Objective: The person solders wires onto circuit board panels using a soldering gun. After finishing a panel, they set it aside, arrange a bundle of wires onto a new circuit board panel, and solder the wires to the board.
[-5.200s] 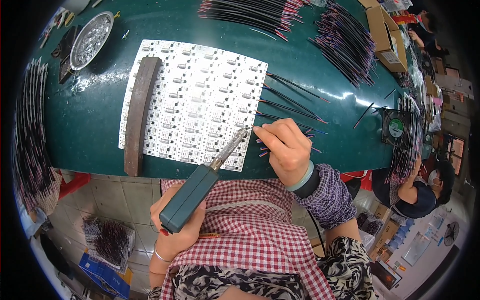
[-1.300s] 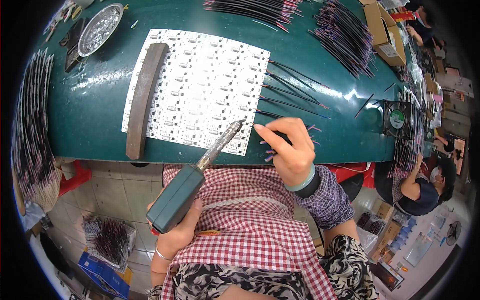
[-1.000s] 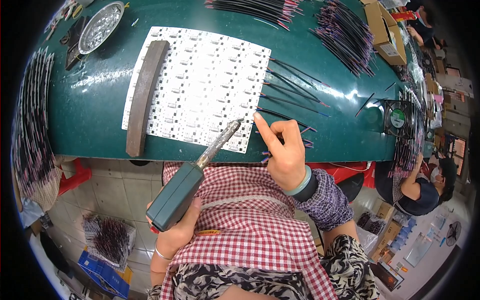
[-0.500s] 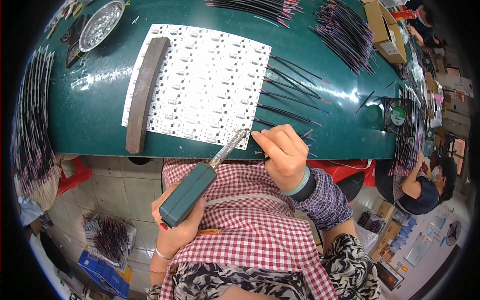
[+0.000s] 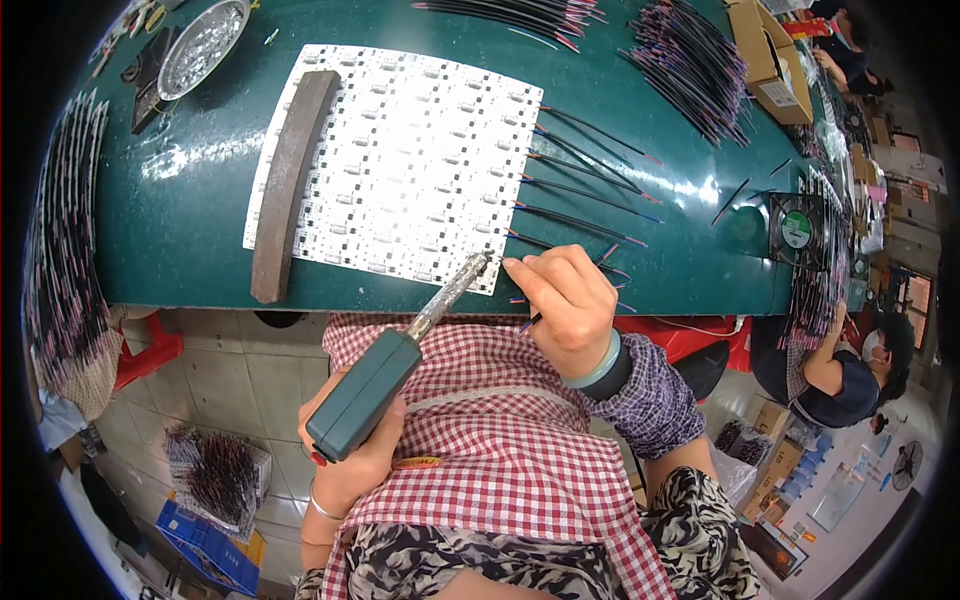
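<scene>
My left hand (image 5: 370, 458) is wrapped round the green handle of a soldering iron (image 5: 365, 392). Its metal tip reaches the lower right corner of a white circuit board panel (image 5: 400, 180) dotted with small components. Just right of that tip, my right hand (image 5: 572, 310) is closed in a pinch at the board's edge, on a short black wire whose ends stick out near the fingers. The exact contact at the fingertips is too small to make out. Several black wires (image 5: 585, 222) run off the board's right edge above this hand. A dark bar (image 5: 292, 190) lies across the panel's left side.
Bundles of wires (image 5: 690, 70) lie at the back right beside a cardboard box (image 5: 768, 60). A small fan (image 5: 797, 229) stands at the right. A metal dish (image 5: 203, 50) sits back left. Wired strips (image 5: 65, 240) hang over the left edge. Another person (image 5: 840, 375) sits at the right.
The soldering iron has drawn back slightly to the left, its tip shifting a little left along the board's corner. My right hand stays almost where it was.
</scene>
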Motion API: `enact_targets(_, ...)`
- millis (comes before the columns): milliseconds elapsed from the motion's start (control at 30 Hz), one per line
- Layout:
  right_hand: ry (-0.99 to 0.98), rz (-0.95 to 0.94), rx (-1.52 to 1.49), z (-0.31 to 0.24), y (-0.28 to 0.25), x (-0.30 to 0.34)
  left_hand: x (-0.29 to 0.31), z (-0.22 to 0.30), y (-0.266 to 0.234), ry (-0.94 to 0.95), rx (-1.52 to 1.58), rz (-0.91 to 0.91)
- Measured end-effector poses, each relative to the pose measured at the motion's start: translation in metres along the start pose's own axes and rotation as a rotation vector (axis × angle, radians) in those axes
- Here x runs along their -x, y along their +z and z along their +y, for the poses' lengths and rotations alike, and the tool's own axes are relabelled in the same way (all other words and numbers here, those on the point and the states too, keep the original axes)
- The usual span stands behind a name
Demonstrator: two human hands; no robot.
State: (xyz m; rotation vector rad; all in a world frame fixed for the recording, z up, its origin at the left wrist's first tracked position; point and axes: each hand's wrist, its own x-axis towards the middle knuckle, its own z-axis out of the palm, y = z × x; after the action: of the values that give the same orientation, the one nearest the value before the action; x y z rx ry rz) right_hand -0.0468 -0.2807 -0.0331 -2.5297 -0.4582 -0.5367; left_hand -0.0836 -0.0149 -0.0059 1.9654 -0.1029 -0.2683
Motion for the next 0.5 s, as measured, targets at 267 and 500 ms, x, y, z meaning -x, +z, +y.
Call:
enact_targets(267,0.041,0.03,-0.031,0.0031,0.0018,0.0014,-0.0014,0.0049,0.0001,0.004,0.011,0.001)
enact_targets(500,0.014,0.03,-0.039,0.0046,0.0006,-0.0001,-0.0023,0.0067,-0.0009,0.019,-0.039,-0.063)
